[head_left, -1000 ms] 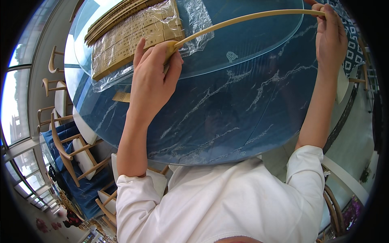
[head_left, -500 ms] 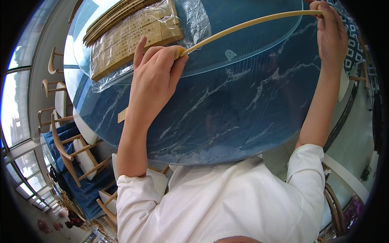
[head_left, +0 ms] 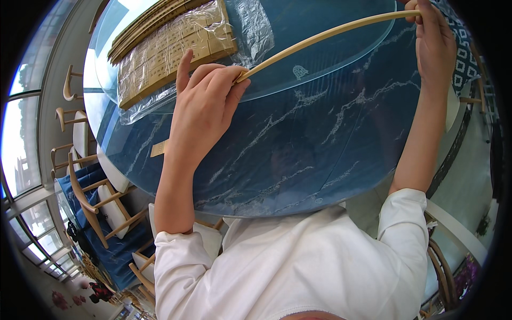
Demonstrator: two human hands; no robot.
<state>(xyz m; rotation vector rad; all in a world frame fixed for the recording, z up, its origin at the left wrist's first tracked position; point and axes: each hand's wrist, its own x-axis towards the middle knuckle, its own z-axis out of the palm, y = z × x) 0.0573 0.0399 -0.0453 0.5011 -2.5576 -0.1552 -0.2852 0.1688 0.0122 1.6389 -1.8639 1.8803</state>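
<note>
A long pale wooden stick (head_left: pixel 325 37), like a chopstick, spans the table between my two hands and looks bowed in this lens. My right hand (head_left: pixel 434 45) pinches its far right end at the top right. My left hand (head_left: pixel 205 104) is closed around a narrow brown paper sleeve (head_left: pixel 158 149), with its index finger raised. The stick's left end meets the sleeve's mouth at my left thumb and fingertips. Most of the sleeve is hidden behind my left hand and wrist; only its lower end pokes out beside the wrist.
Brown paper packets (head_left: pixel 176 58) lie stacked in clear plastic wrap (head_left: pixel 253 26) at the upper left. They rest on a round glass turntable (head_left: pixel 320 69) above a blue marbled tabletop (head_left: pixel 298 154). Wooden chairs (head_left: pixel 109 205) stand to the left. A patterned cloth (head_left: pixel 461 45) hangs at the right.
My right hand has shifted slightly left with the stick. The stick's left end sits a little lower and closer to my left fingers; the sleeve's lower end shows slightly more.
</note>
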